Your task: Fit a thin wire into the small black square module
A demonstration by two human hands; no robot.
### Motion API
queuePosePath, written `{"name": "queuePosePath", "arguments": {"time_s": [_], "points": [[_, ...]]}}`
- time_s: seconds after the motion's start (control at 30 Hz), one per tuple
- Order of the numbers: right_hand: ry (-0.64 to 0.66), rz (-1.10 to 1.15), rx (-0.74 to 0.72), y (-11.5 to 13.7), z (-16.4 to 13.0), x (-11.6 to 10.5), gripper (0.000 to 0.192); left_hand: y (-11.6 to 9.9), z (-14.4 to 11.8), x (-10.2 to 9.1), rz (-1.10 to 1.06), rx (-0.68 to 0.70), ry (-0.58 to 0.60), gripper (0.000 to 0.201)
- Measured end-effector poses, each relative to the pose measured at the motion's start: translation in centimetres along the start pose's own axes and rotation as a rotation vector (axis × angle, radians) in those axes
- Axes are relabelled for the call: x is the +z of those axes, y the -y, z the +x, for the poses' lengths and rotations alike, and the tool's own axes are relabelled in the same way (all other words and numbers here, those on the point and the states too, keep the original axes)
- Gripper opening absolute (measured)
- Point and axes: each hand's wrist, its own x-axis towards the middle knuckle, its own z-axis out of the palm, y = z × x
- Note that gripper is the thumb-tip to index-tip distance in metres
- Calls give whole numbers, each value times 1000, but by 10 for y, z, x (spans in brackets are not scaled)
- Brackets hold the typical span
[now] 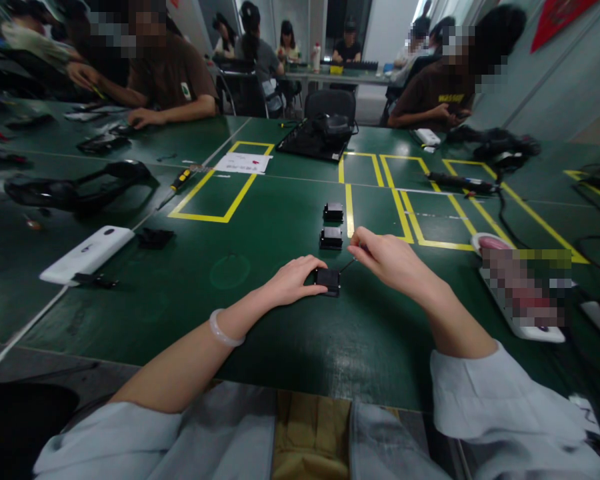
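My left hand point(295, 280) rests on the green table point(260, 333) and grips a small black box point(329, 281) by its left side. My right hand point(387, 257) is pinched on a thin dark tool point(349, 265) whose tip points down at the box's right edge. Two more small black boxes point(331, 238) point(333, 212) sit in a line just beyond it. A pale bangle circles my left wrist.
A white device point(87, 254) and a black part point(155, 238) lie to the left, with a headset point(75, 189) beyond. A black tray point(314, 141) and paper point(243, 163) sit farther back. Cables point(505, 213) and a white device run on the right. Other people sit around the table.
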Motion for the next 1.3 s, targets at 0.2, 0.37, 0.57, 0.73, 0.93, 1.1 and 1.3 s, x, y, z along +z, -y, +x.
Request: {"name": "queuePosePath", "arguments": {"time_s": [0.2, 0.37, 0.57, 0.73, 0.93, 1.1, 1.3], "points": [[3, 62, -24, 2, -1, -2, 18, 0, 0, 1, -14, 4, -6, 39], [0, 10, -1, 2, 0, 0, 20, 1, 0, 1, -7, 1, -4, 40], [2, 13, -41, -2, -1, 1, 18, 0, 0, 0, 3, 3, -3, 40], [-3, 61, -30, 2, -2, -2, 17, 0, 0, 0, 3, 10, -3, 39], [3, -13, 23, 3, 0, -1, 23, 0, 0, 0, 10, 8, -2, 39], [7, 15, -22, -1, -1, 0, 19, 0, 0, 0, 0, 6, 2, 39], [-7, 37, 11, 2, 0, -1, 18, 0, 0, 0, 0, 6, 1, 38]]}}
